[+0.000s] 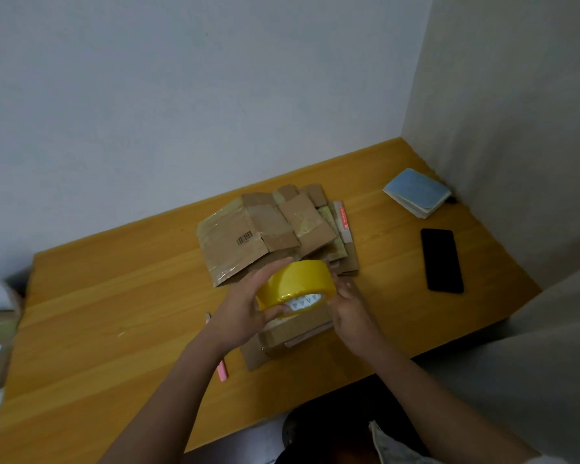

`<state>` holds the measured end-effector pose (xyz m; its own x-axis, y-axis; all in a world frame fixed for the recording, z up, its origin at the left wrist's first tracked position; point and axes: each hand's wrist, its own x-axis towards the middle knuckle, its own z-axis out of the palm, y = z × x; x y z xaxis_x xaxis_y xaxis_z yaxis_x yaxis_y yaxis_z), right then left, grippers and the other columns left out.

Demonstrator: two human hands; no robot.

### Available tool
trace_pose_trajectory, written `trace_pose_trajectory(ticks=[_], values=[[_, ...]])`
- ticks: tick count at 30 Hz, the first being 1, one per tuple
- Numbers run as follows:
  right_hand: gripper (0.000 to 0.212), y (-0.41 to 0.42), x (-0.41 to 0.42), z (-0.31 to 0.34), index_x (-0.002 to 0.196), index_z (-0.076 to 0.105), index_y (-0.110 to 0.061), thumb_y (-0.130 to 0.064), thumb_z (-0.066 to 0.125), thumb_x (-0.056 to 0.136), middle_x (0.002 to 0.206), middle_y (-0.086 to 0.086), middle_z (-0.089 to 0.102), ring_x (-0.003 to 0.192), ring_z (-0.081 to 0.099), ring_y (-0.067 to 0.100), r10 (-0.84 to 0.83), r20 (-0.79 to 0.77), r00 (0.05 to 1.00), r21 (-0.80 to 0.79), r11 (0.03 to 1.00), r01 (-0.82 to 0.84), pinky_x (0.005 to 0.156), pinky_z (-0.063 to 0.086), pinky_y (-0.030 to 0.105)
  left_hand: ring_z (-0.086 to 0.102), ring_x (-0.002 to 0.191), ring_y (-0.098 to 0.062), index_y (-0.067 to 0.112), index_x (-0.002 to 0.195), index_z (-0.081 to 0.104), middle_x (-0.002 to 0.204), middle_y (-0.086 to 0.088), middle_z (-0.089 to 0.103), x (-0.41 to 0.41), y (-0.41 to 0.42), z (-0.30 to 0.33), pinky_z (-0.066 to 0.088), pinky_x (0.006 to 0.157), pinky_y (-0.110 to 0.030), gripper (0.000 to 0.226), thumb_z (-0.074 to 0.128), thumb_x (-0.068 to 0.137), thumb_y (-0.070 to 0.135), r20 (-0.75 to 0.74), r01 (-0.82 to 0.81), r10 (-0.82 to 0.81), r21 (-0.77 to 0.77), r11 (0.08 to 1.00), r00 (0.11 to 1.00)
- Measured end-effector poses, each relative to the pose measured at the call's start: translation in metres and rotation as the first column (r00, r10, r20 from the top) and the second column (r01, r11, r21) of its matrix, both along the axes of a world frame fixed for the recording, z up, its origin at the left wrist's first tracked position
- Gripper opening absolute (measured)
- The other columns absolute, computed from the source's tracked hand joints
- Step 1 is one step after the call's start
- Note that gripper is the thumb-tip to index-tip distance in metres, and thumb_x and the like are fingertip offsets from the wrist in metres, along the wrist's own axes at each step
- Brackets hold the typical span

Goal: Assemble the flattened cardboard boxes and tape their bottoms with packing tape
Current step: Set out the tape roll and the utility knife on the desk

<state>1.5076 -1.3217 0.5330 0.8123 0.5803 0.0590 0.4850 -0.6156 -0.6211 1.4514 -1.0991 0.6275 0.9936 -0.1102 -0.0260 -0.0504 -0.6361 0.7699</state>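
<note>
Yellow tape [295,284] sits between your hands above a box [295,333] on the tabletop [114,313]: your left hand [245,313] curls around its left side, your right hand [350,308] grips its right. Flattened boxes [268,232] lie just behind.

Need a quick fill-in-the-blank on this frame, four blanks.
1. Both hands hold a roll of tape coloured ____.
2. The black phone lies on the ____.
3. Beyond the roll lies a pile of flattened ____.
4. The pen beside the left hand is ____.

Missing: yellow; table; cardboard boxes; pink
</note>
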Motion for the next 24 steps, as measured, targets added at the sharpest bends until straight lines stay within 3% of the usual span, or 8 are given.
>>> trace_pose_trajectory(ticks=[3,7,10,14,16,18,20,24], values=[[0.050,-0.008,0.005,-0.002,0.152,0.031,-0.016,-0.031,0.020,0.105,0.161,-0.005,0.008,0.147,0.008,0.007,0.030,-0.039,0.999,-0.071,0.997,-0.033,0.121,0.006,0.033,0.047,0.124,-0.011,0.048,0.140,0.037,0.140,0.023,0.040,-0.004,0.007,0.003,0.050,0.096,-0.031,0.073,0.074,0.079,0.030,-0.100,-0.115,0.101,-0.153,0.981,0.990],[0.080,-0.012,0.010,-0.005,0.155,0.020,-0.020,-0.059,-0.012,0.093,0.159,-0.013,-0.002,0.146,0.001,0.002,0.088,-0.074,0.993,-0.187,0.977,-0.100,0.121,0.004,0.032,0.051,0.118,-0.011,0.049,0.138,0.039,0.137,0.027,0.040,-0.019,0.028,0.007,0.052,0.089,-0.024,0.073,0.075,0.081,0.021,-0.140,-0.192,0.171,-0.153,0.969,0.975],[0.062,-0.009,0.012,0.000,0.155,0.015,-0.020,-0.044,0.001,0.099,0.160,-0.011,-0.001,0.147,-0.001,0.005,0.066,-0.057,0.996,-0.254,0.964,-0.078,0.122,0.005,0.035,0.050,0.118,-0.010,0.051,0.137,0.038,0.136,0.028,0.039,-0.031,0.041,0.008,0.051,0.088,-0.024,0.074,0.075,0.081,0.019,-0.160,-0.203,0.184,-0.115,0.972,0.970],[0.054,0.005,0.003,0.005,0.153,0.006,-0.009,-0.011,0.024,0.103,0.159,0.001,-0.010,0.148,-0.010,0.015,0.074,0.004,0.997,-0.324,0.944,-0.069,0.123,0.005,0.040,0.044,0.126,-0.018,0.051,0.138,0.036,0.143,0.018,0.039,-0.029,0.038,0.008,0.049,0.098,-0.043,0.075,0.075,0.083,0.020,-0.130,-0.185,0.180,-0.029,0.982,0.975],[0.056,0.006,-0.007,0.002,0.153,0.008,-0.007,-0.034,0.018,0.105,0.160,0.003,-0.008,0.149,-0.011,0.016,0.071,0.010,0.997,-0.264,0.962,-0.066,0.122,0.007,0.040,0.042,0.128,-0.019,0.051,0.137,0.035,0.143,0.013,0.039,-0.026,0.036,0.009,0.046,0.100,-0.045,0.075,0.075,0.082,0.019,-0.113,-0.185,0.183,-0.010,0.983,0.977],[0.074,0.005,-0.015,0.000,0.155,0.002,-0.011,-0.058,0.006,0.098,0.161,0.002,-0.014,0.148,-0.020,0.012,0.092,-0.002,0.996,-0.292,0.952,-0.089,0.121,-0.006,0.035,0.041,0.124,-0.018,0.053,0.134,0.035,0.139,0.008,0.041,-0.023,0.033,0.011,0.044,0.100,-0.042,0.075,0.076,0.082,0.019,-0.096,-0.185,0.186,0.011,0.983,0.978],[0.078,0.002,-0.020,0.001,0.155,0.003,-0.013,-0.063,0.013,0.097,0.161,0.003,-0.018,0.146,-0.024,0.013,0.135,0.049,0.990,-0.366,0.924,-0.108,0.120,-0.010,0.033,0.041,0.119,-0.014,0.054,0.131,0.035,0.133,0.008,0.043,-0.021,0.024,0.014,0.043,0.097,-0.036,0.074,0.077,0.081,0.020,-0.088,-0.154,0.154,0.012,0.988,0.984],[0.076,0.001,-0.017,0.007,0.155,0.016,-0.014,-0.064,0.022,0.098,0.163,0.004,-0.011,0.148,-0.019,0.015,0.151,0.086,0.985,-0.427,0.899,-0.100,0.120,-0.005,0.035,0.043,0.124,-0.011,0.049,0.134,0.042,0.136,0.020,0.043,-0.017,0.022,0.018,0.045,0.096,-0.030,0.072,0.077,0.081,0.017,-0.144,-0.131,0.120,-0.065,0.989,0.982]])
